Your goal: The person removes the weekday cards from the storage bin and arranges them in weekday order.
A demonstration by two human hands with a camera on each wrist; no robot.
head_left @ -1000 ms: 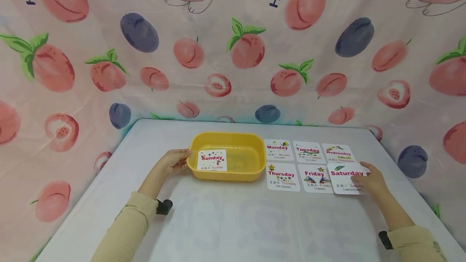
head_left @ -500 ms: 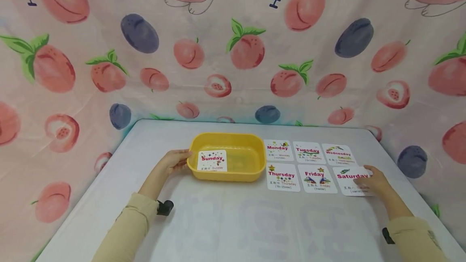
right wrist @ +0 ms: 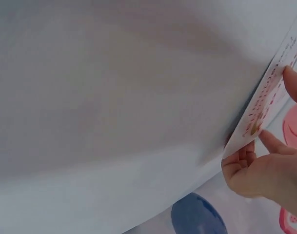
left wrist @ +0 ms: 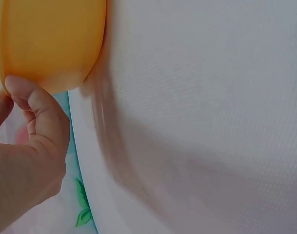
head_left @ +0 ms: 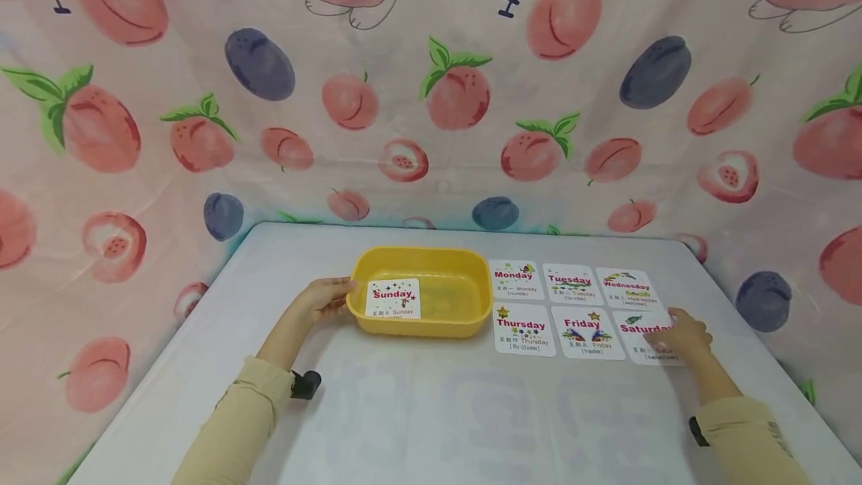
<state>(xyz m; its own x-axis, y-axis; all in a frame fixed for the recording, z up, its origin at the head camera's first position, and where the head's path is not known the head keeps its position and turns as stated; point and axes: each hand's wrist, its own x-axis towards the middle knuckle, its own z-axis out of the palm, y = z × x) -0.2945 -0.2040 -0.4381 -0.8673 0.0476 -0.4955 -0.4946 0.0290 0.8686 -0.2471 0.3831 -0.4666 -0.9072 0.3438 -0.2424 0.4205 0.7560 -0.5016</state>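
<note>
My left hand (head_left: 325,298) pinches the left rim of a yellow plastic tray (head_left: 423,328); the left wrist view shows the thumb against the outer wall of the tray (left wrist: 50,44). Inside the tray a white Sunday card (head_left: 393,299) leans at the left end. At the right, my right hand (head_left: 685,337) holds a Saturday card (head_left: 640,329) by its right side, covering part of the print. In the right wrist view, the thumb lies over the face of the Saturday card (right wrist: 265,100), with other fingers at its edge. The card sits beside the Friday card (head_left: 586,333).
Cards for Monday (head_left: 515,280), Tuesday (head_left: 569,284) and Wednesday (head_left: 626,288) form the back row, right of the tray. A Thursday card (head_left: 524,329) lies left of Friday in the front row. A fruit-print cloth (head_left: 444,156) rises behind the white table (head_left: 431,418).
The Saturday card has moved right off the Friday card, then slightly back left to sit beside it, my right hand going along. My left hand and the tray have stayed put.
</note>
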